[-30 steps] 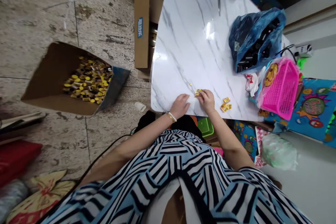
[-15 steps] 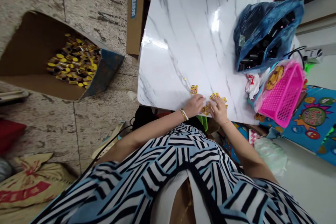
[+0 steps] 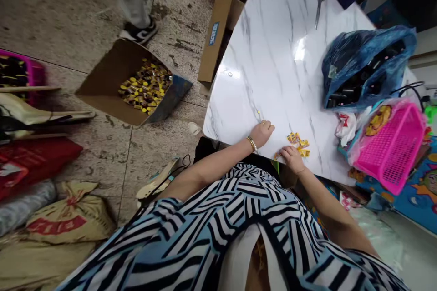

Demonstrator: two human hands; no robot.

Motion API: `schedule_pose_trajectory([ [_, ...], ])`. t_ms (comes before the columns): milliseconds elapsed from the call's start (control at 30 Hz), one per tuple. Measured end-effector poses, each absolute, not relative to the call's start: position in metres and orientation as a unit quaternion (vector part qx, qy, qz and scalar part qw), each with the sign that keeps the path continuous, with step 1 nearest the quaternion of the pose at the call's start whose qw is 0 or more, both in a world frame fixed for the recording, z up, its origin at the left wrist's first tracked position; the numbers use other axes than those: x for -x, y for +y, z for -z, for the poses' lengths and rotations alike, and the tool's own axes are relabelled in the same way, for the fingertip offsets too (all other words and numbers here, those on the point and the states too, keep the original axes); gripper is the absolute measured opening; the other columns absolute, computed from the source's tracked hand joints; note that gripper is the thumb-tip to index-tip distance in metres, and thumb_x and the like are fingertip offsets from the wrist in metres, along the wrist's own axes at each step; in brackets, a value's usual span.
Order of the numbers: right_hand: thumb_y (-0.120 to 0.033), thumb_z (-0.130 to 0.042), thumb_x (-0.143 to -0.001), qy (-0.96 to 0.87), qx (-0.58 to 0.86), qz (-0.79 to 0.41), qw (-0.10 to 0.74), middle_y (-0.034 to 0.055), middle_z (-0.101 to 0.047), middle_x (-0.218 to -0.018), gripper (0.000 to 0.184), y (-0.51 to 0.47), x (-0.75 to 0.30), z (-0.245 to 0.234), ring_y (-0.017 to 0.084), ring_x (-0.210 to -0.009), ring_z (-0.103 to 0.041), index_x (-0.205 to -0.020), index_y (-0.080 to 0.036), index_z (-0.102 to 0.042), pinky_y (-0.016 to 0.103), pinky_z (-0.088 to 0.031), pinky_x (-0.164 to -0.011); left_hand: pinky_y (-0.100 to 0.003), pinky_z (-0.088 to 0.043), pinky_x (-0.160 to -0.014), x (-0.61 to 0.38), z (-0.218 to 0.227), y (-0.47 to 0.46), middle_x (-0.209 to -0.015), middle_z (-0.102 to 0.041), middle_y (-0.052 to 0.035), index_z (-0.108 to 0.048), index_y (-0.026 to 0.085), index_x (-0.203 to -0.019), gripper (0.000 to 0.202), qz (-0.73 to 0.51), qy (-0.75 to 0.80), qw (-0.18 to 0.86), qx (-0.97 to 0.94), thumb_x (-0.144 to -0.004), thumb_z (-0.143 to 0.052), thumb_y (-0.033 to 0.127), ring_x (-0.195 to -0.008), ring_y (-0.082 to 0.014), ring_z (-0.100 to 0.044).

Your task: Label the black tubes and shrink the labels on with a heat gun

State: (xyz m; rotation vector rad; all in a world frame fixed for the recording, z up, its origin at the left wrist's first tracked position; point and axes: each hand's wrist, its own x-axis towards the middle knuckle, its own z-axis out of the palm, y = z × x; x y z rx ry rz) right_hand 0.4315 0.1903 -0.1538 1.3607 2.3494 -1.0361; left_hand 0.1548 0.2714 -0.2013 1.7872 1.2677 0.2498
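Observation:
My left hand [image 3: 262,132], with a gold bracelet on the wrist, rests on the white marble-pattern table [image 3: 273,59] with its fingers curled together, holding nothing I can see. A tiny yellow piece [image 3: 258,112] lies just above it. My right hand [image 3: 292,159] is at the table's near edge, its fingertips pinching what looks like a small yellow packet [image 3: 277,156]. Just beyond that hand lies a loose cluster of small yellow packets [image 3: 298,144].
On the table stand scissors [image 3: 320,2], a blue plastic bag of dark items [image 3: 362,72] and a pink basket [image 3: 389,150]. On the floor are an open cardboard box of yellow-capped items [image 3: 109,77], another box [image 3: 216,32], sacks [image 3: 61,223] and a standing person's leg [image 3: 131,0].
My hands have moved apart, the left one going up and away from the packets, which now lie uncovered. The view has swung, showing more floor and a person's legs.

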Motion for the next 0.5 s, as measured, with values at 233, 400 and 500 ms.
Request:
schedule_pose_trajectory([
  [233,-0.03,-0.046,-0.108,0.755,-0.573,0.269,0.173,0.0153,-0.071,-0.108,0.032,0.221,-0.457,0.163,0.028,-0.107,-0.058,-0.114,-0.018,-0.074,0.044,-0.049,-0.102,-0.036,-0.053,-0.086,-0.146,0.216,0.274,-0.125,-0.06,-0.0171,-0.065,0.015,-0.116,0.025,-0.09,0.559,0.496,-0.658,-0.111,-0.042,0.022,-0.1,-0.0244,-0.062],
  [400,-0.033,-0.05,-0.106,0.736,-0.622,0.224,0.149,0.0144,-0.069,-0.126,0.033,0.219,-0.466,0.143,0.027,-0.116,-0.059,-0.125,-0.02,-0.073,0.043,-0.05,-0.107,-0.038,-0.053,-0.097,-0.159,0.216,0.279,-0.12,-0.066,-0.0162,-0.069,0.015,-0.105,0.022,-0.086,0.548,0.557,-0.618,-0.105,-0.047,0.012,-0.109,-0.0261,-0.064],
  [500,-0.031,-0.052,-0.104,0.734,-0.643,0.192,0.104,0.015,-0.067,-0.128,0.031,0.214,-0.456,0.125,0.026,-0.119,-0.06,-0.123,-0.02,-0.074,0.044,-0.052,-0.108,-0.035,-0.055,-0.095,-0.183,0.199,0.283,-0.107,-0.072,-0.0125,-0.073,0.014,-0.099,0.009,-0.09,0.525,0.608,-0.589,-0.098,-0.065,0.013,-0.103,-0.0246,-0.069],
])
